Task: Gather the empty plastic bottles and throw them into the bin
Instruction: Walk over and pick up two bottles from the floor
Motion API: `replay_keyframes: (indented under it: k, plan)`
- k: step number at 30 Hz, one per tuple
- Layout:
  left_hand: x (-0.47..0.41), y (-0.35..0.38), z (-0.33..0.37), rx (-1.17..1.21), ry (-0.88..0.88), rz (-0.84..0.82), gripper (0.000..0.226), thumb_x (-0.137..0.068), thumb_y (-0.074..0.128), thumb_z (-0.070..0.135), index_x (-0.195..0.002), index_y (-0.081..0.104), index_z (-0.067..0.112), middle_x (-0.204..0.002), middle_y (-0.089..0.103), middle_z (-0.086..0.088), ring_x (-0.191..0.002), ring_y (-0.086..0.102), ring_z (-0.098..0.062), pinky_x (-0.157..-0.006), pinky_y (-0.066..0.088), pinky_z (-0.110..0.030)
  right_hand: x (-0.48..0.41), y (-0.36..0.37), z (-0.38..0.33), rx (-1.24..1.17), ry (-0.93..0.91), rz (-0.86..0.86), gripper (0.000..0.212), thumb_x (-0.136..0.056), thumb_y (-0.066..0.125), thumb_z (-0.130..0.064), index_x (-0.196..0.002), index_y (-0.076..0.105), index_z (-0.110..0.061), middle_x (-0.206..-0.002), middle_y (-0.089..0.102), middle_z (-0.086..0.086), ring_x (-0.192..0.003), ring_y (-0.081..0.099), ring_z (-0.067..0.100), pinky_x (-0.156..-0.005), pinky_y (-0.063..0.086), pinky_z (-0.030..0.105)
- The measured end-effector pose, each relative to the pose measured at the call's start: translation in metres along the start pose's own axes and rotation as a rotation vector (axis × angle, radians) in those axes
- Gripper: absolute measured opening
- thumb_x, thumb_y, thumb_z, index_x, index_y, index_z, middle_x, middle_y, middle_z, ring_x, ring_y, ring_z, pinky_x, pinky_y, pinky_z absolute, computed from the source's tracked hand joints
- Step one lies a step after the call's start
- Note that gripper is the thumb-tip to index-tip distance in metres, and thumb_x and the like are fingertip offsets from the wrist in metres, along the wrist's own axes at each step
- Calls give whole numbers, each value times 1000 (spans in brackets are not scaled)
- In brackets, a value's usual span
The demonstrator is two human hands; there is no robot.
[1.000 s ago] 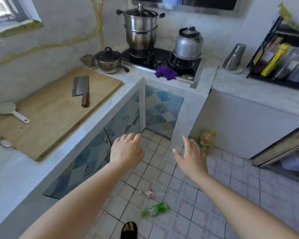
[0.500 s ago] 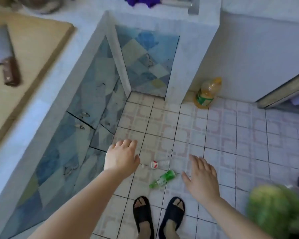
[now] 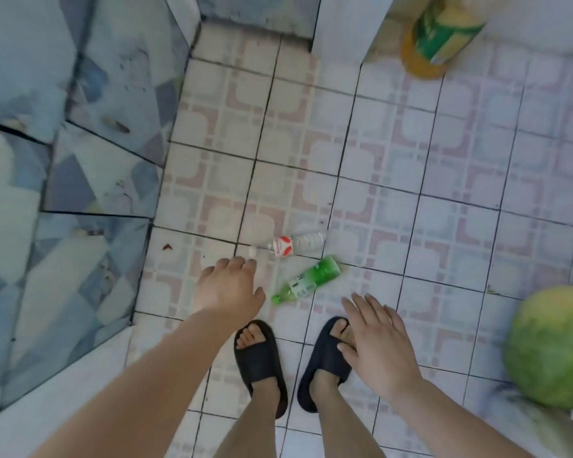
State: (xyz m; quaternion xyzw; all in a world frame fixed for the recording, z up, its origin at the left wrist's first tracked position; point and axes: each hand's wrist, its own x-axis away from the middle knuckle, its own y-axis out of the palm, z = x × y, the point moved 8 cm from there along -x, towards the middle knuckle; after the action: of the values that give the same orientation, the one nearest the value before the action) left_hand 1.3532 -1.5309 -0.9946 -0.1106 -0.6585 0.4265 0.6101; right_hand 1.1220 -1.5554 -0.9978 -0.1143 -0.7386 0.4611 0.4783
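Observation:
Two small plastic bottles lie on the tiled floor just ahead of my feet. The clear bottle (image 3: pixel 296 243) with a red and white label lies on its side, cap to the left. Below it the green bottle (image 3: pixel 306 280) lies slanted, cap toward the lower left. My left hand (image 3: pixel 229 285) hovers just left of both bottles, palm down, fingers loosely apart and holding nothing. Over my right foot, lower right of the green bottle, my right hand (image 3: pixel 376 342) is spread flat and empty. No bin is in view.
A large yellow bottle with a green label (image 3: pixel 439 38) stands at the wall, top right. A big green melon (image 3: pixel 553 348) sits at the right edge. Blue patterned cabinet doors (image 3: pixel 90 150) run along the left. My feet in black slippers (image 3: pixel 262 352) stand below the bottles.
The view has tilted down and closer to the floor. Both hands have dropped toward the bottles, the left one now beside them.

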Motion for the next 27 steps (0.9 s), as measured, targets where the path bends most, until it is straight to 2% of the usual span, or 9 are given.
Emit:
replay_keyframes:
  k: [2, 5, 8, 11, 18, 21, 24, 26, 27]
  plan:
    - [-22, 25, -2, -18, 18, -11, 51, -90, 46, 40, -135, 41, 19, -137, 49, -1, -126, 42, -24, -101, 35, -39, -20, 24, 1, 16, -23, -4, 70, -64, 75, -40, -126, 55, -14, -129, 61, 7, -121, 56, 28, -100, 25, 41]
    - [-56, 59, -2, -90, 65, -2, 48, -90, 44, 37, -133, 42, 17, -135, 50, -3, -124, 43, -25, -101, 35, -38, -51, 57, 3, 30, -44, 13, 60, -74, 59, -36, -128, 51, -13, -131, 59, 8, -124, 53, 29, -103, 26, 42]
    - [-88, 89, -1, -115, 88, 5, 49, -91, 42, 38, -135, 39, 16, -136, 48, -4, -123, 44, -25, -100, 35, -38, -80, 92, 6, 40, -47, -13, 73, -66, 76, -35, -130, 51, -10, -132, 58, 10, -126, 50, 31, -104, 27, 44]
    - [-117, 109, 0, -106, 95, 36, 56, -91, 43, 38, -141, 30, 15, -145, 39, -5, -128, 40, -26, -102, 34, -40, -107, 123, 9, 48, -65, -30, 80, -60, 81, -33, -131, 51, -10, -132, 57, 11, -126, 50, 31, -104, 26, 45]
    - [-174, 138, 11, -41, 133, 171, 74, -88, 51, 43, -147, 17, 15, -156, 22, -5, -139, 26, -24, -112, 25, -40, -157, 172, 1, 144, -273, 64, 74, -62, 77, -15, -131, 50, -8, -135, 55, 10, -127, 48, 30, -108, 21, 46]
    - [-193, 154, 18, -106, 158, 158, 79, -85, 54, 48, -147, 16, 15, -155, 25, -4, -139, 28, -24, -111, 26, -41, -171, 181, 0, 176, -349, 139, 59, -68, 61, -7, -127, 54, -7, -131, 58, 12, -124, 52, 32, -110, 28, 52]
    - [-205, 165, 22, -145, 168, 159, 72, -80, 68, 41, -138, 37, 12, -139, 49, -8, -123, 50, -27, -99, 42, -42, -181, 187, 4, 182, -354, 152, 53, -70, 53, -7, -123, 57, -9, -125, 62, 12, -120, 56, 32, -104, 41, 53]
    - [-209, 168, 23, -187, 187, 198, 60, -71, 79, 33, -121, 56, 8, -113, 66, -11, -93, 65, -29, -72, 54, -39, -185, 190, 5, 191, -348, 154, 49, -70, 53, -9, -119, 59, -10, -117, 66, 11, -114, 59, 32, -101, 43, 52]
    - [-210, 168, 21, -197, 183, 219, 56, -69, 81, 31, -115, 60, 6, -102, 69, -11, -82, 67, -29, -59, 54, -36, -187, 189, 5, 187, -346, 158, 47, -70, 52, -9, -116, 61, -10, -113, 67, 9, -110, 61, 31, -100, 45, 51]
